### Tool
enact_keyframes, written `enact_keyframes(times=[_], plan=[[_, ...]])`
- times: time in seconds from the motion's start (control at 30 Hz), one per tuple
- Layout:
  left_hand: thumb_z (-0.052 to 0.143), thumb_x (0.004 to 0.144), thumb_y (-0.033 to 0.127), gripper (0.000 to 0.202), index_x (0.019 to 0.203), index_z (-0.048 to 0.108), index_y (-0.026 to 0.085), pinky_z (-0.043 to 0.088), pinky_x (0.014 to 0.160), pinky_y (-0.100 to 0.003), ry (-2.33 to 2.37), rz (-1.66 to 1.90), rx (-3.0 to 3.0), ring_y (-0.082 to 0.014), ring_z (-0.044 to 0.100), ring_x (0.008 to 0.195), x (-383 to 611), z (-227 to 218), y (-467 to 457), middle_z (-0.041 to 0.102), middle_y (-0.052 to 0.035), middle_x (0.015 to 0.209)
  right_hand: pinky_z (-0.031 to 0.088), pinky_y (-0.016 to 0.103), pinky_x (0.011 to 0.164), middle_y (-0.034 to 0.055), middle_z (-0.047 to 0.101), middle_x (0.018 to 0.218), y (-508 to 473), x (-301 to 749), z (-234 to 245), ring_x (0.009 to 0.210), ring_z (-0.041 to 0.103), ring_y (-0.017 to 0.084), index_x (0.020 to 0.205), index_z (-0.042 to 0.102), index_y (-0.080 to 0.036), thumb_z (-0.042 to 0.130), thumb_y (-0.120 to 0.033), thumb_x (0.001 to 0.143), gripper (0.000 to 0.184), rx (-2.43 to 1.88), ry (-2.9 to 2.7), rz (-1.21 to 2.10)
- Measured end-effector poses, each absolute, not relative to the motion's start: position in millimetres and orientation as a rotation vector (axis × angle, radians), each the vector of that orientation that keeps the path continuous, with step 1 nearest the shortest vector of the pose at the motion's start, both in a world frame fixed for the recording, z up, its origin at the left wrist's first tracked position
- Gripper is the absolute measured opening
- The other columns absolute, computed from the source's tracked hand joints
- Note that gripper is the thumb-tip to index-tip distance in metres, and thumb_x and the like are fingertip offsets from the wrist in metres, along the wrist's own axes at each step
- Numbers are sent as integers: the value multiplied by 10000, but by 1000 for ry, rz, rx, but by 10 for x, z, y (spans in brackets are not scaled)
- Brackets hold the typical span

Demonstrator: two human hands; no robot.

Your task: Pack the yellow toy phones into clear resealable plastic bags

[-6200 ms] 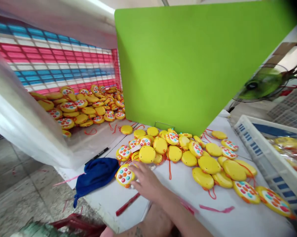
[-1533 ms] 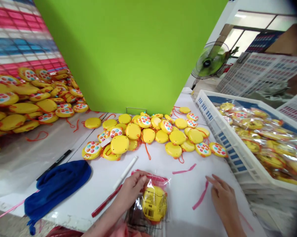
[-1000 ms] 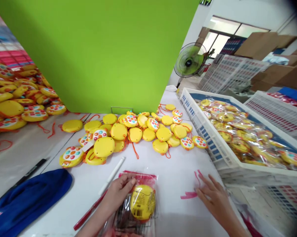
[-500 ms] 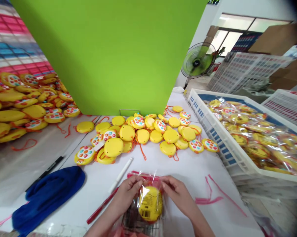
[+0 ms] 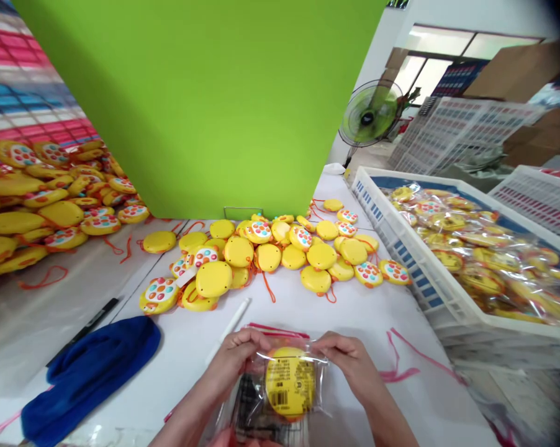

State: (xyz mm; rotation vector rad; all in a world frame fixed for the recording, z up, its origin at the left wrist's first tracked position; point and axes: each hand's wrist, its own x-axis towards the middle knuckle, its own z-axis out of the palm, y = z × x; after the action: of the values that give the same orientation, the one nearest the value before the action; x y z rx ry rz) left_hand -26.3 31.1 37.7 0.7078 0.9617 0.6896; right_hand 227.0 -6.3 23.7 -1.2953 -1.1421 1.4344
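Observation:
My left hand [image 5: 237, 357] and my right hand [image 5: 349, 363] pinch the top edge of a clear plastic bag [image 5: 280, 397] from either side, just above the white table [image 5: 345, 310]. Inside the bag lies a round yellow toy [image 5: 289, 382], back side up, with a barcode label on it. Behind my hands a heap of loose yellow toys [image 5: 270, 254] with coloured buttons and orange cords is spread over the table. A white pen [image 5: 231, 320] lies beside my left hand.
A white crate [image 5: 429, 273] on the right holds several bagged toys [image 5: 470, 248]. A blue cloth [image 5: 91, 366] and a black marker [image 5: 82, 329] lie at left. Another pile of yellow toys [image 5: 42, 198] sits far left. A green board [image 5: 205, 105] stands behind; pink strips [image 5: 401, 366] lie at right.
My right hand came from the pink strips at right to the bag's top edge. Both hands now hold the bag a little higher and the toy's label shows more plainly.

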Motion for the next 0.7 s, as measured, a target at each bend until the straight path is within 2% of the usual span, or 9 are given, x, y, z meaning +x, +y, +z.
enact_keyframes(times=[0.07,0.13,0.27,0.37,0.53,0.63,0.7], plan=[[642,694,244,95,652,616,163,489,583,-246,957,714,688,-130,547,591,-258,386,303,632,-11,670,450,287,675,45,691,774,-61,2293,221,727,607,178,770,757,-207,669,-313,803,142,-1235,-1173,1436],[630,680,253,114,624,587,164,471,546,-232,928,732,676,-125,512,566,-262,406,298,593,-6,641,450,294,693,49,686,784,-61,2311,218,746,610,182,780,746,-198,647,-296,820,145,-1199,-1191,1466],[645,740,453,328,617,570,158,493,589,-267,874,737,715,-181,568,685,-288,465,306,614,-57,720,449,279,663,40,669,817,-60,2304,287,732,591,165,913,686,-204,539,-375,902,225,-1192,-1041,1541],[659,761,517,407,595,534,167,496,620,-277,921,734,760,-172,562,665,-288,461,313,590,-22,661,427,245,597,21,633,798,-58,2229,366,677,555,143,1007,656,-207,500,-490,911,337,-1262,-1081,1536],[661,788,484,352,663,561,170,506,682,-306,904,675,794,-172,575,708,-256,330,314,621,-14,737,379,212,525,-20,537,617,-27,2166,365,566,493,109,729,651,-152,548,-570,854,448,-1347,-1245,1563],[671,774,503,347,698,570,180,511,703,-305,932,669,844,-181,581,772,-260,297,324,627,-17,796,406,225,517,-9,576,598,65,2425,381,540,519,117,731,668,-145,565,-583,832,461,-1392,-1221,1552],[649,788,519,340,756,594,185,510,735,-305,955,646,918,-202,592,863,-275,320,325,647,-41,889,422,234,505,8,619,609,157,2735,475,535,541,127,765,698,-143,616,-559,801,425,-1461,-1123,1405]])
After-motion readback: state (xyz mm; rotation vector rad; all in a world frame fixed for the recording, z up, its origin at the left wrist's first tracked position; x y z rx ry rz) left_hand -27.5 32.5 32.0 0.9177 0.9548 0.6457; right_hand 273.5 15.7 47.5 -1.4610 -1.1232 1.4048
